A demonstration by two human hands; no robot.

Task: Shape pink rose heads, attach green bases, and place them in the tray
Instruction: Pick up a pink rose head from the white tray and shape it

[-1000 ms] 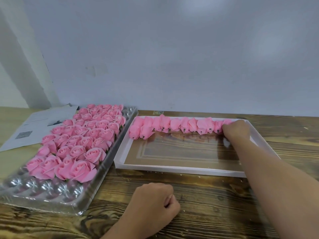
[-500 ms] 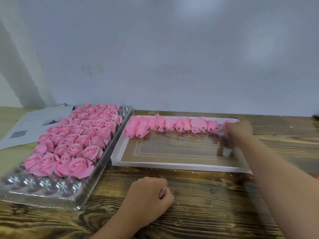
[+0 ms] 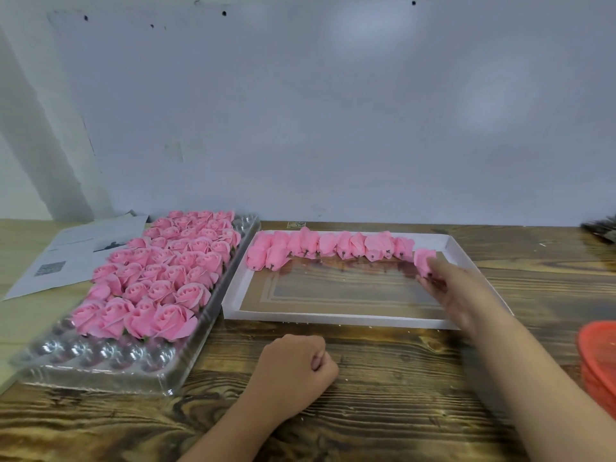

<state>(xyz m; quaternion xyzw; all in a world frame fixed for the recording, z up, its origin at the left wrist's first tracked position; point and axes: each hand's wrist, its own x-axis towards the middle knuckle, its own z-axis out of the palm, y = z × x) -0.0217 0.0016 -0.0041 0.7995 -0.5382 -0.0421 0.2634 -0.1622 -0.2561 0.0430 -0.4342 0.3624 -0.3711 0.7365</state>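
1. The unshaped pink rose head (image 3: 424, 260) lies at the right end of the row of closed pink paper-like buds (image 3: 333, 246) along the far edge of the shallow white cardboard box (image 3: 333, 320), slightly nearer than its neighbours.
2. The right hand (image 3: 448, 286) reaches into the box and touches this bud from the near side; blur hides whether the fingers pinch it or only rest against it, so I cannot tell its grip.
3. The left hand (image 3: 293, 368) rests on the bench near its front edge, clenched in a fist, with nothing visible in it.
4. Handling — the bud looks very light and soft, its thin petals easy to crush or crease. The safest hold is probably low on the body near the dark stub at its base, with a light pinch, leaving the petal tips free for shaping.
5. The clear plastic cupped tray (image 3: 110, 361) sits at the bench's left side, mostly filled with opened pink roses (image 3: 160, 278); its nearest row of cups stands empty, so places remain.
6. Outward — the dark-grained wooden bench (image 3: 383, 411) carries white printed paper sheets (image 3: 66, 255) at its far left corner and a red-orange plastic object (image 3: 600, 361) at its right edge. A plain pale wall (image 3: 333, 111) rises behind.
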